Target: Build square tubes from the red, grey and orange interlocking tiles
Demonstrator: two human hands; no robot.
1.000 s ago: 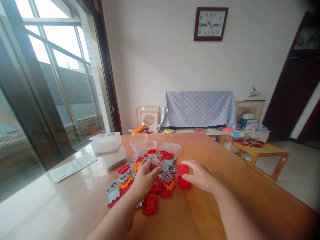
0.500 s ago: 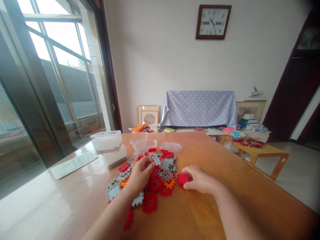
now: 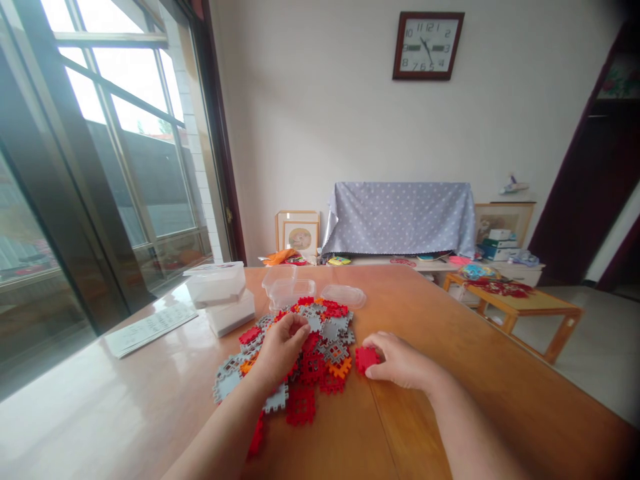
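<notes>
Spreading across the foreground, the wooden worktop (image 3: pixel 410 427) carries a big heap of notched plastic tiles (image 3: pixel 313 367), red, grey and orange, right between the two forearms! Stacked boxes (image 3: pixel 230 313) sit beyond it to the left, clear plastic containers (image 3: pixel 293 293) just behind. Here's the left hand (image 3: pixel 277 350), over the heap, thumb and forefinger drawn together; whether a tile sits in that pinch, I can't tell. And the right hand (image 3: pixel 400 360), beside the heap, curls partway closed, gripping a red notched piece (image 3: pixel 367 359) between thumb and fingers, just right of the heap.
</notes>
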